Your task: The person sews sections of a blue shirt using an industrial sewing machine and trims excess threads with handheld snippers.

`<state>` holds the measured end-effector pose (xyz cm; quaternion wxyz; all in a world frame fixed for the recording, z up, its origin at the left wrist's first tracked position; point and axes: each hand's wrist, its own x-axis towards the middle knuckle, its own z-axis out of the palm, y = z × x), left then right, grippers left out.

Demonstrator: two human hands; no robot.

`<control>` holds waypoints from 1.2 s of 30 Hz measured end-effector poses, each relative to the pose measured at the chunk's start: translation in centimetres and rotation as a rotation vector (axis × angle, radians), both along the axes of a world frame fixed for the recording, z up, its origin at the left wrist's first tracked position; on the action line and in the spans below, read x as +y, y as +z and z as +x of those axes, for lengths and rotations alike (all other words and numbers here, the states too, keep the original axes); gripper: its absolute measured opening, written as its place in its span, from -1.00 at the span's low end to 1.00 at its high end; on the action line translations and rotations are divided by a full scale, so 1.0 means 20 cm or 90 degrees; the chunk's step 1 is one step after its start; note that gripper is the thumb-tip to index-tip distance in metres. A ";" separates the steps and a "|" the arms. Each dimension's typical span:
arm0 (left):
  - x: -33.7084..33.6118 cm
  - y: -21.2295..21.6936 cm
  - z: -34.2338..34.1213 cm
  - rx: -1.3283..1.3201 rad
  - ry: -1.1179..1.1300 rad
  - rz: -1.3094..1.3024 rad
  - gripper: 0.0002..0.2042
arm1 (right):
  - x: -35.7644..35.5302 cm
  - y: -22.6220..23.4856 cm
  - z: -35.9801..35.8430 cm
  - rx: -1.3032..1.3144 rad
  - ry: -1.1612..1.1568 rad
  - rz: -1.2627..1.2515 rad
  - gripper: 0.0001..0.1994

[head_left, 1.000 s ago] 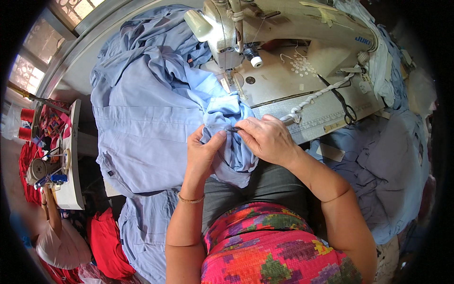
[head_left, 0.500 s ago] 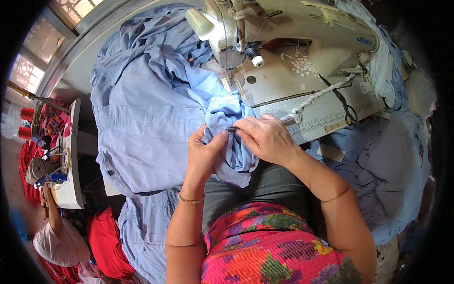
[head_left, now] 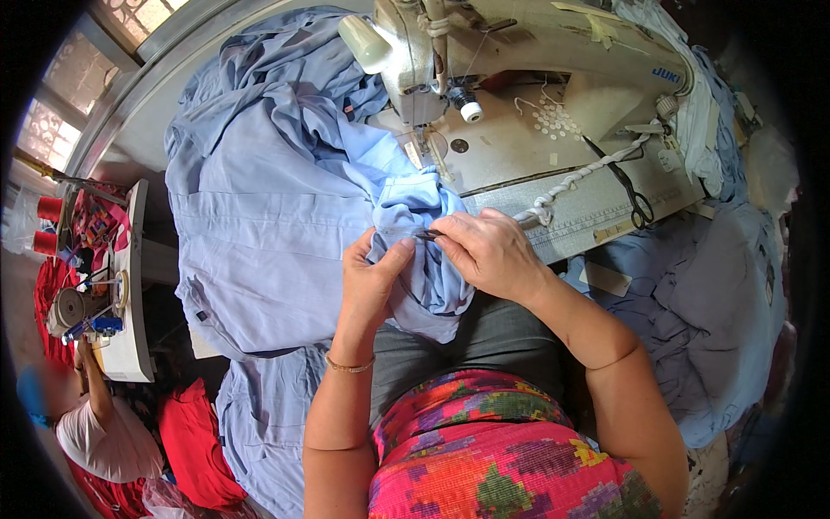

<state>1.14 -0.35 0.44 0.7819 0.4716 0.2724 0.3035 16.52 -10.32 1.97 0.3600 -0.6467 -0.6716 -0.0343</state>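
Blue shirt fabric [head_left: 285,225] lies bunched at the worktop [head_left: 588,208] edge, just before the sewing machine [head_left: 484,43]. Little has changed over the last second: the left hand [head_left: 372,277] still pinches a fold, the right hand [head_left: 488,251] stays closed on a small dark tool [head_left: 428,233] at the seam, so trimming continues.

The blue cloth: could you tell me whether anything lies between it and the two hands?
Nothing visible does. The left hand pinches the blue cloth directly, and the right hand presses a small dark tool onto the same fold.
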 end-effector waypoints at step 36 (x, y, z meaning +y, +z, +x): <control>-0.02 0.04 -0.05 0.028 0.036 0.036 -0.77 | 0.22 0.06 -0.05 0.685 0.202 -0.093 -0.61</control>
